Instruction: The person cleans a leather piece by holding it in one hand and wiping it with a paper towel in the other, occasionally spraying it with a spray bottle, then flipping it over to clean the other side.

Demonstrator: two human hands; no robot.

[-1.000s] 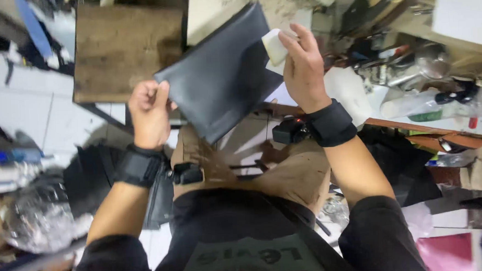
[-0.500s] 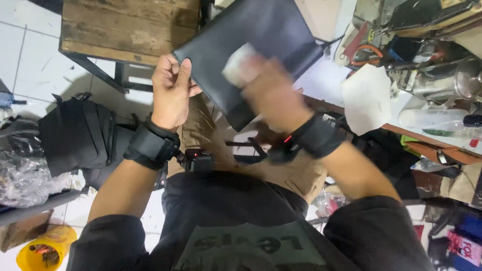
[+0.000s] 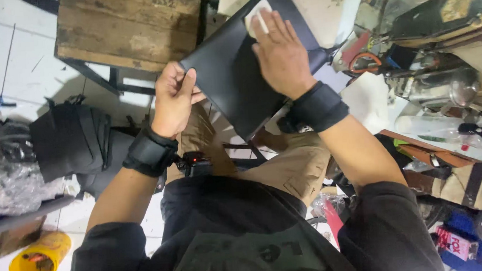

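Observation:
A flat black sheet of leather-like material [image 3: 232, 81] is held up in front of me above my knees. My left hand [image 3: 172, 98] pinches its left corner between thumb and fingers. My right hand [image 3: 280, 53] lies flat on the sheet's upper part and presses a small white cloth or pad [image 3: 255, 14] against it with the fingertips. Both wrists wear black bands.
A worn wooden stool [image 3: 125, 26] stands on the white tiled floor ahead. A cluttered workbench with a metal machine [image 3: 439, 37] fills the right side. Black bags [image 3: 71, 139] and a plastic-wrapped bundle [image 3: 7, 181] lie at the left, a yellow container [image 3: 38, 259] near my left elbow.
My right hand slid down the sheet and back up to its top part with the white pad. The view tilted downward and my left hand kept its hold.

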